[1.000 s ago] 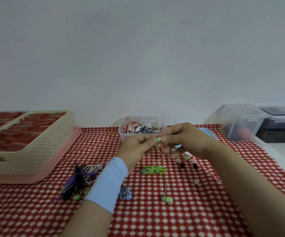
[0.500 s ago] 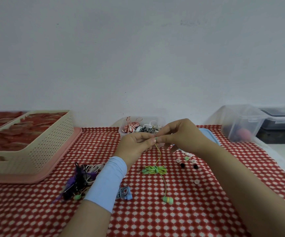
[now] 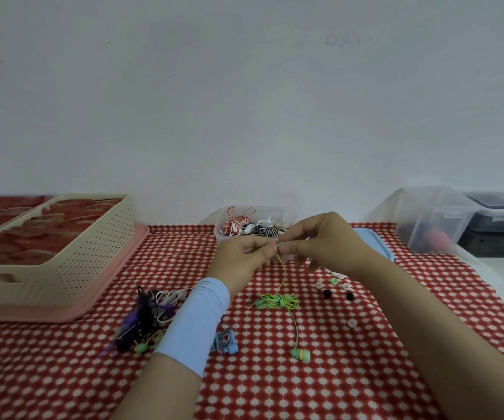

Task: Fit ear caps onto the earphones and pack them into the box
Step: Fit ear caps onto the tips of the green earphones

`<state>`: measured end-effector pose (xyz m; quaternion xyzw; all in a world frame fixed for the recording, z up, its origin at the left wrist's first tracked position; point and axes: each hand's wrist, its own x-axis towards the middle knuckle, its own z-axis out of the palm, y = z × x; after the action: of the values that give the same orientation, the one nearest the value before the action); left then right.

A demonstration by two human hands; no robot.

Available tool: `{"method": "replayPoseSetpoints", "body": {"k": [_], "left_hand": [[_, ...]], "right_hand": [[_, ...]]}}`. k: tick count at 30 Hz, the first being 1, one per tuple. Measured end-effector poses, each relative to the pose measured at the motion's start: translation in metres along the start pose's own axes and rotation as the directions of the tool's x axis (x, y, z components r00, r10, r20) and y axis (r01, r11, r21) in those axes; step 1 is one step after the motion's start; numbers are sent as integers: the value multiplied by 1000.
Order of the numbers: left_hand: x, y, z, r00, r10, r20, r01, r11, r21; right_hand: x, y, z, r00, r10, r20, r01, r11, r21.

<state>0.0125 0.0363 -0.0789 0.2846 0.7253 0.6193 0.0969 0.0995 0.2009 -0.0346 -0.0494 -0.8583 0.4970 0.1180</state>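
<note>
With left hand [image 3: 244, 257] and right hand [image 3: 323, 244] both pinching the green earbud [image 3: 278, 245] between curled fingertips [image 3: 270, 248] above the bench [image 3: 335, 377], its cord [image 3: 284, 274] trailing to the coil [image 3: 278, 301] below, a skewed push would likely flick the hidden cap away.

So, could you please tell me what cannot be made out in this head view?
Head view: upper green earbud, pinched between left hand and right hand, cap fit unseen.
Head view: clear bin contents, blurred through its cloudy wall.
Head view: tangled earphones, partly behind blue sleeve.
</note>
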Motion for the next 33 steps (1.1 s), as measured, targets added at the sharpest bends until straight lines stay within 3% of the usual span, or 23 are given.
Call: {"method": "replayPoseSetpoints", "body": {"k": [6,11,14,18,33], "left_hand": [[1,-2,-1,999,-25,39,27,999,-38],[2,-7,-2,990,-49,134,60,995,-81],[1,-10,0,980,-71,188,95,988,-122],[0,-12,2,986,-72,152,100,978,-185],[-2,-6,1,968,-63,243,135,946,-294]], "right_hand": [[-2,3,-10,966,177,187,-221,942,253],[-2,10,-11,933,201,298,-307,877,370],[-1,12,-9,939,197,282,-295,882,367],[-2,13,-4,957,176,232,-248,911,329],[1,15,-6,925,148,351,-295,861,415]]}}
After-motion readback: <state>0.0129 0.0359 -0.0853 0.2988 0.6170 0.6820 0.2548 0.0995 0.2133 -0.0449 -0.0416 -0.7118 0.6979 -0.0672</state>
